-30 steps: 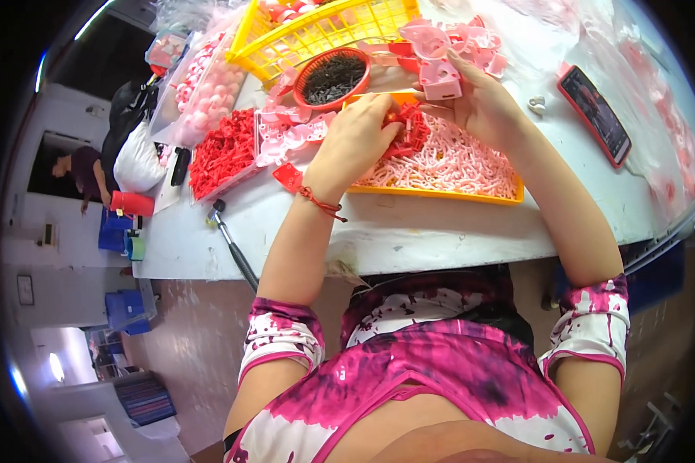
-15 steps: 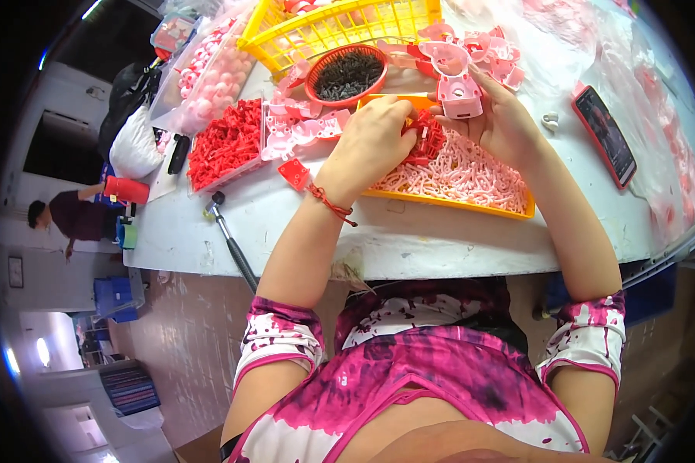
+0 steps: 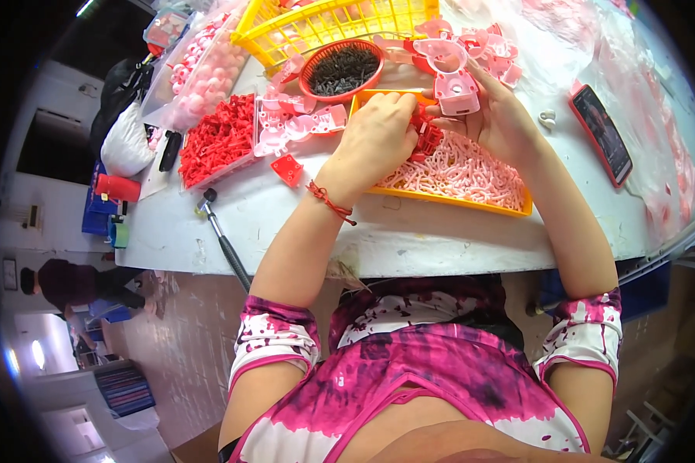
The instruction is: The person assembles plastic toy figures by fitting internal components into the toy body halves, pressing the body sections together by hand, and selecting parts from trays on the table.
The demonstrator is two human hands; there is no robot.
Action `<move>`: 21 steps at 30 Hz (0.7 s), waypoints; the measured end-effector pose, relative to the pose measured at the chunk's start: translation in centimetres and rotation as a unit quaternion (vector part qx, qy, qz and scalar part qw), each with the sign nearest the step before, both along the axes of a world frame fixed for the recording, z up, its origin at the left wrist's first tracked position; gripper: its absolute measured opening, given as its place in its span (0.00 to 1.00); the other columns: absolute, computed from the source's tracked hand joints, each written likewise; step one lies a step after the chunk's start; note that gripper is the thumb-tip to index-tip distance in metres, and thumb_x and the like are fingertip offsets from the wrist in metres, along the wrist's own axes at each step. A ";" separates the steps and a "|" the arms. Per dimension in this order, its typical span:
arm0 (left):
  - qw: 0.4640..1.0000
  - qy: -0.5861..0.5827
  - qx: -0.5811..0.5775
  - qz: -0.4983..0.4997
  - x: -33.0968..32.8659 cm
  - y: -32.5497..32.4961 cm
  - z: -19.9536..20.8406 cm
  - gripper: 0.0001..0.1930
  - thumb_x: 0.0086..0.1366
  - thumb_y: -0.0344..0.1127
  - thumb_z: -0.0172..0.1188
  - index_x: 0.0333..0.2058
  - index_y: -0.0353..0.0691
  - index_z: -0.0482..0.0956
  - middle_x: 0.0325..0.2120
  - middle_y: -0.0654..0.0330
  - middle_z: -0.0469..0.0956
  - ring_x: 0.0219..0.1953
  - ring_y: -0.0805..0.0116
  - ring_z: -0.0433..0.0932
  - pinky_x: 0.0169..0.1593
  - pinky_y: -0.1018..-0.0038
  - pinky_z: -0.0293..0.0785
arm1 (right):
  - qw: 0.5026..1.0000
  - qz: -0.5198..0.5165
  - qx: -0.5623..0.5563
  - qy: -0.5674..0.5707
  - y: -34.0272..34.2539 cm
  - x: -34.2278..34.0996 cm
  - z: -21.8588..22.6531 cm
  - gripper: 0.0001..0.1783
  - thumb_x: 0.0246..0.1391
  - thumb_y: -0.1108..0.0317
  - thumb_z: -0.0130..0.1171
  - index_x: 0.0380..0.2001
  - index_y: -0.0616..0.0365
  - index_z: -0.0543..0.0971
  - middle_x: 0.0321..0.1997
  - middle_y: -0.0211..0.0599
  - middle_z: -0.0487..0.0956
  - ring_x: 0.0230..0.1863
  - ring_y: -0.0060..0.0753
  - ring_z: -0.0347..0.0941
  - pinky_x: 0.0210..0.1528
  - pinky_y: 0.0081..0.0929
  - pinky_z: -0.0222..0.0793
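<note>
Left hand [image 3: 374, 140] is reaching over the yellow rectangular plastic tray [image 3: 455, 200], touching a cluster of small red plastic pieces [image 3: 428, 141]; fingertips are hiding, so can't tell if its grip is pinching any. Right hand [image 3: 506, 123] is holding a light-pink boxy plastic part with a rounded flap [image 3: 456, 94], grip closing around its side, above the tray's far right. Pale-pink stick-like plastic pieces [image 3: 471, 176] are filling the tray. Round red plastic basket [image 3: 340, 99] of black pieces is sitting behind on the white table [image 3: 440, 251].
</note>
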State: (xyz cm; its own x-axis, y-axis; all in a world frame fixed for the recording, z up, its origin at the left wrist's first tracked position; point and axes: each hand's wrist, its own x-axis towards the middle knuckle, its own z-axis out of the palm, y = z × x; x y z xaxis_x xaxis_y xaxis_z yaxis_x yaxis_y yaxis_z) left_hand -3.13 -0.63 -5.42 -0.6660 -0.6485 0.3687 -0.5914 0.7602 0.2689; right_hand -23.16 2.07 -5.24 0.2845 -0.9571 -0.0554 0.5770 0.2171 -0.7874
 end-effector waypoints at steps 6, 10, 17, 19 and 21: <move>0.999 0.008 -0.038 -0.009 -0.3 0.0 -0.5 0.09 0.55 0.27 0.54 0.35 0.34 0.71 0.35 0.48 0.74 0.41 0.50 0.73 0.47 0.62 0.69 | 1.000 -0.026 -0.005 0.010 -0.1 0.0 0.0 0.29 0.63 0.46 0.42 0.54 0.59 0.67 0.47 0.49 0.77 0.46 0.42 0.77 0.47 0.33 0.77; 0.999 0.011 -0.049 -0.010 -0.4 0.0 -0.6 0.08 0.55 0.27 0.53 0.35 0.35 0.70 0.34 0.49 0.74 0.41 0.50 0.73 0.46 0.62 0.69 | 0.999 -0.028 -0.009 0.013 -0.2 -0.1 0.0 0.27 0.64 0.48 0.40 0.55 0.58 0.65 0.49 0.51 0.76 0.43 0.35 0.78 0.44 0.31 0.79; 0.999 0.004 -0.046 -0.007 -0.5 0.0 -0.6 0.08 0.55 0.28 0.53 0.35 0.35 0.70 0.35 0.48 0.74 0.41 0.50 0.73 0.46 0.62 0.69 | 0.999 -0.029 -0.012 0.013 -0.3 -0.3 -0.2 0.26 0.64 0.48 0.41 0.54 0.57 0.66 0.48 0.52 0.76 0.42 0.33 0.78 0.43 0.31 0.79; 0.999 0.006 -0.046 -0.006 -0.4 0.0 -0.6 0.08 0.55 0.28 0.53 0.35 0.35 0.70 0.35 0.48 0.74 0.41 0.50 0.73 0.47 0.62 0.69 | 0.999 -0.046 -0.001 0.013 -0.3 -0.1 -0.3 0.26 0.64 0.48 0.41 0.54 0.56 0.66 0.48 0.51 0.76 0.41 0.32 0.78 0.43 0.30 0.79; 0.999 0.008 -0.047 -0.007 -0.4 0.0 -0.7 0.08 0.55 0.28 0.53 0.35 0.34 0.71 0.35 0.48 0.74 0.41 0.50 0.73 0.46 0.62 0.69 | 0.999 -0.043 -0.007 0.011 -0.2 -0.1 -0.3 0.26 0.64 0.48 0.41 0.54 0.56 0.66 0.47 0.50 0.76 0.41 0.32 0.78 0.43 0.30 0.79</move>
